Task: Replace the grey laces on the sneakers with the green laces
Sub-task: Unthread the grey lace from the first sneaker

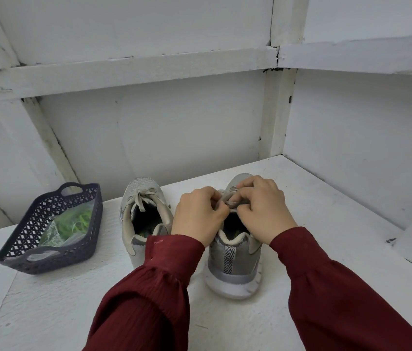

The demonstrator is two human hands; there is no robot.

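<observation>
The white table [326,211] fits into a corner. The back wall [174,127] stands just beyond the toes of the shoes, and the side wall [364,135] runs along the right. Bare tabletop lies open to the right of the shoes and in front, near the person.

A dark basket [48,264] sits at the left, apart from the shoes, with a clear bag of green laces [70,224] inside it. The two sneakers stand side by side with their heels towards the person. The left sneaker [126,231] has its grey lace tied in a bow [144,195].

Both hands are over the right sneaker [232,262]. The left hand [197,214] and the right hand [263,209] have curled fingers that pinch the grey lace [230,202] at the top of the tongue, almost touching each other. Dark red sleeves [326,287] cover both arms.
</observation>
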